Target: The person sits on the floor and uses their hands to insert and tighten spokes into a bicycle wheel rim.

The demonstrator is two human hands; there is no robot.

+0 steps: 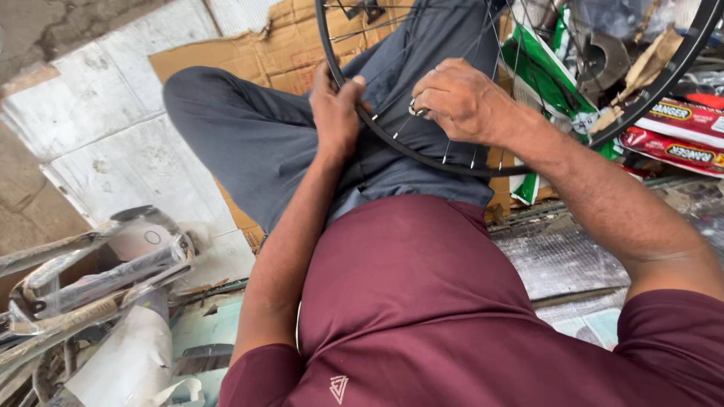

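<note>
Both hands grip the wheel rim [422, 157]: left [335, 113] curled, right [460, 102] pinching.

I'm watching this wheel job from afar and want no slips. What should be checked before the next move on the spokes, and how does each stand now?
1. Left hand steadies the rim: ok, fingers wrapped over it.
2. Right hand grips the small metal tool at the spokes: ok.
3. Tool seated on a nipple: cannot tell, fingers hide it.
4. Rim rests on the lap: ok.
5. Hub supported: cannot tell, out of view.
</note>
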